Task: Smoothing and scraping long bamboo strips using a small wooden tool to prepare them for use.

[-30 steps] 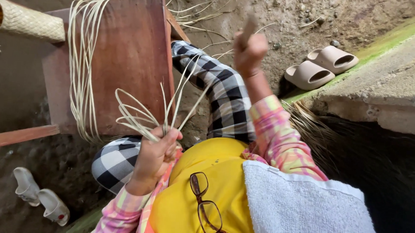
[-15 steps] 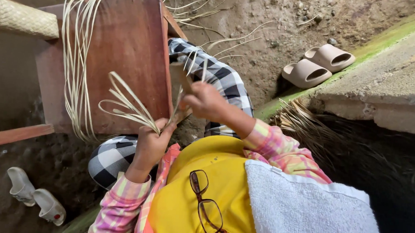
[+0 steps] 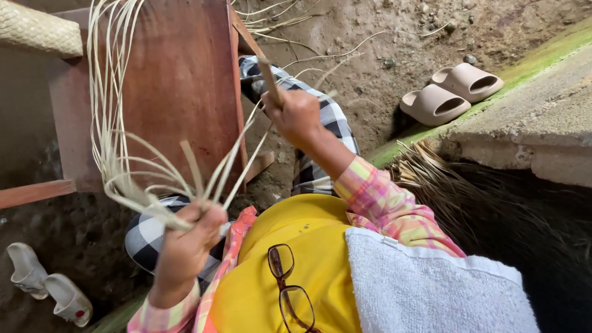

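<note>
Earthen floor (image 3: 397, 30) beneath a reddish wooden board (image 3: 172, 79)

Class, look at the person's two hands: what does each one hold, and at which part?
The left hand pinches a bundle of pale strips where they gather. The right hand grips a thin stick-like tool at its lower end.

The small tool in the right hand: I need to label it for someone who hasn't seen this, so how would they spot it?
Start at the reddish-brown wooden board lying on the dirt. Just past its right edge, the right hand is raised over a checked trouser leg. The tool is the short, stiff brown stick above that fist, unlike the pale, bending strips around it.
</note>
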